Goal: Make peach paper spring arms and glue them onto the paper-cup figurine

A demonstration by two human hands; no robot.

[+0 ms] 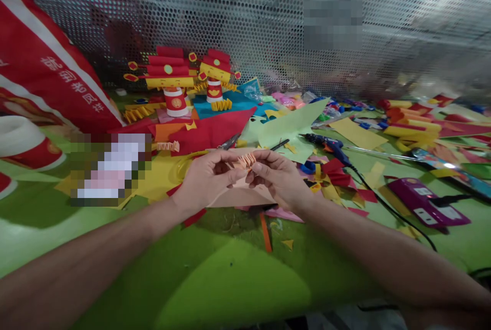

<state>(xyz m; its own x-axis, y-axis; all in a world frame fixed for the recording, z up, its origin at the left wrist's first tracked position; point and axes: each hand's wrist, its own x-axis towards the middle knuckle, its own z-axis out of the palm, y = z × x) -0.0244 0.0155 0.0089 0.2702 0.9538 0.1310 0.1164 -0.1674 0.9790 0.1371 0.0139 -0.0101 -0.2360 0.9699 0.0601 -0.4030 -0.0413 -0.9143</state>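
Between my two hands is a small peach paper strip (246,160), folded zigzag into a spring. My left hand (205,176) pinches its left end, and my right hand (282,174) grips the other end between thumb and fingers. Beneath them lies a sheet of peach paper (238,194). A similar folded paper spring (168,146) rests to the left, beside a red sheet (210,130). Behind my hands stand two paper-cup figures, a larger one (175,100) and a smaller one (215,89), with red and yellow hats and folded yellow arms.
A blue hot glue gun (326,145) lies at right, its black cord running near a purple power strip (427,202). Scissors (229,141) lie behind my hands. Paper scraps (337,176) litter the green table (230,279). White-and-red cups (28,143) stand left, below a red bag (49,48).
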